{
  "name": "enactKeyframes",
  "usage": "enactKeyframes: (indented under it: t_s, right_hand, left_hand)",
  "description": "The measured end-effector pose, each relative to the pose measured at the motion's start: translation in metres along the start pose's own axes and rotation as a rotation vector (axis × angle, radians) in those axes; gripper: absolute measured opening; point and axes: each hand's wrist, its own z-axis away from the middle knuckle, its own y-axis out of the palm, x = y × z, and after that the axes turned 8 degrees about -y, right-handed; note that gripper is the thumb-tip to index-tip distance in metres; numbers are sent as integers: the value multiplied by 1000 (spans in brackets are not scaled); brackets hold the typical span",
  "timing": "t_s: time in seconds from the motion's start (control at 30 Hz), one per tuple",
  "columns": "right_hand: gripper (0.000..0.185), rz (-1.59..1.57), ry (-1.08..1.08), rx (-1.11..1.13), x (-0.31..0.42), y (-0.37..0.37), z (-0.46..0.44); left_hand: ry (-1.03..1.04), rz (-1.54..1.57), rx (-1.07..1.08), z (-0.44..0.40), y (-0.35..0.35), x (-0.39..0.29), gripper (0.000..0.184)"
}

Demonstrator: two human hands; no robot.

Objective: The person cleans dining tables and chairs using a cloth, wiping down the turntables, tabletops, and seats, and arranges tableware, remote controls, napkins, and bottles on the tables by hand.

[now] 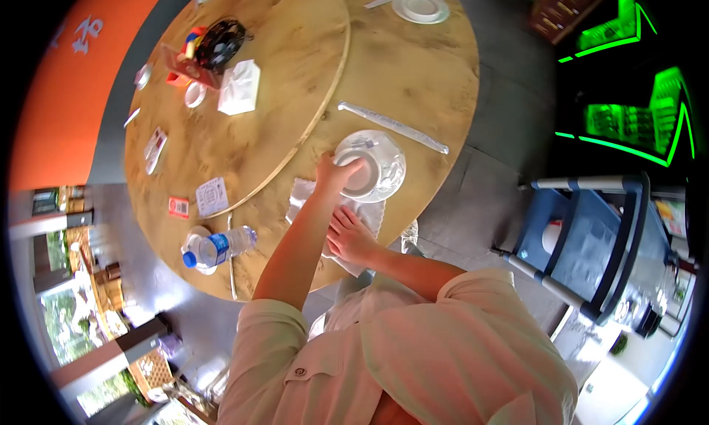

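Observation:
A small white bowl (359, 180) sits on a white plate (391, 175) near the edge of the round wooden table, and shiny clear film shows on the plate. My left hand (340, 172) grips the bowl's near-left rim, thumb over the inside and fingers around the outside. Closer to me lies a white cloth (373, 217), partly beneath the plate. Flat on it rests my right hand (351, 237), its fingers stretched out. Part of the cloth is hidden under my left forearm and right hand.
Wrapped chopsticks (393, 127) lie beyond the plate. A water bottle (221, 246) lies on its side to the left. The raised turntable (288, 78) holds a tissue box (240, 87) and a black basket (221, 45). A blue cart (583, 233) stands at right.

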Motion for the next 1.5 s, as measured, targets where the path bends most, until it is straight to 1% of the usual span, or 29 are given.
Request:
enactKeyframes:
  t_s: [0.03, 0.1, 0.13, 0.2, 0.23, 0.3, 0.37, 0.4, 0.47, 0.5, 0.53, 0.6, 0.63, 0.7, 0.73, 0.8, 0.9, 1.03, 1.1, 1.13, 1.2, 1.23, 1.3, 1.33, 1.4, 1.43, 1.5]
  right_hand:
    - [50, -5, 6, -9, -1, -4, -2]
    - [50, -23, -4, -22, -2, -6, -4]
    - [49, -26, -6, -17, -3, -6, -5]
    - [49, -34, -5, -12, -4, -7, -5]
    - [45, -18, -19, -23, -5, -7, -5]
    - [42, 8, -38, -26, -9, -11, -8]
    - [41, -33, -105, 80, -20, -18, -15]
    - [41, -34, -109, 91, -31, -7, -16]
    - [38, -338, 9, 352, -63, 28, -20]
    - [38, -344, 17, 352, -74, 28, -29]
    - [39, -247, 26, 274, -89, 24, -41]
    - [40, -47, 32, 122, -120, 3, -71]
    - [41, 53, 33, 46, -133, -6, -84]
    - [44, 255, 29, -96, -141, -19, -92]
    - [44, 253, 24, -81, -133, -23, -82]
    - [47, 237, 111, -42, -111, -31, -49]
    - [48, 250, 143, 9, -73, -46, 18]
    - [49, 286, 190, 83, -35, -63, 67]
    - [49, 273, 186, 95, -35, -68, 65]
    - [49, 246, 179, 106, -36, -70, 63]
    - [49, 252, 150, 94, -49, -76, 54]
    - [48, 268, 109, 95, -59, -77, 48]
    - [48, 291, 54, 70, -81, -78, 34]
    - [48, 291, 46, 66, -92, -78, 26]
    - [47, 285, 59, 3, -111, -79, 10]
    - [46, 268, 69, -7, -117, -79, 4]
    - [46, 260, 69, -1, -122, -78, 2]
  left_hand:
    - [-16, 2, -30, 4, -10, -9, 71]
    - [-90, 63, 371, 16, -30, -30, 73]
    - [-94, 63, 354, 12, -28, -26, 73]
    - [-47, 172, 175, 4, -14, -10, 69]
    - [16, 270, 140, 13, -10, -14, 61]
    - [37, 333, 121, 25, -5, -22, 60]
    - [62, 419, 112, 32, -4, -19, 59]
    - [58, 429, 111, 37, -10, -13, 59]
    - [-47, 520, 119, 60, -34, -9, 53]
    - [-44, 729, 152, 73, -46, -4, 49]
    - [-42, 940, 182, 86, -58, 3, 44]
    - [-78, 1071, 124, 102, -82, 21, 40]
    - [-81, 1072, 120, 106, -91, 33, 40]
    - [-85, 1120, -13, 108, -100, 63, 40]
    - [-96, 1131, -17, 107, -102, 77, 40]
    - [-135, 1087, -80, 100, -101, 104, 41]
    - [-209, 1102, -140, 90, -91, 123, 43]
    - [-185, 1110, -113, 76, -75, 131, 46]
    - [-221, 1001, -158, 70, -72, 126, 47]
    - [-211, 1000, -144, 63, -71, 131, 47]
    - [-182, 827, -243, 51, -68, 151, 51]
    - [-180, 830, -239, 51, -71, 148, 51]
    - [-214, 448, -353, 56, -81, 139, 55]
    - [-210, 451, -361, 54, -85, 141, 55]
    - [-350, 374, -274, 49, -88, 146, 58]
    - [-348, 376, -283, 51, -86, 140, 58]
    - [-215, -53, -779, 57, -73, 129, 52]
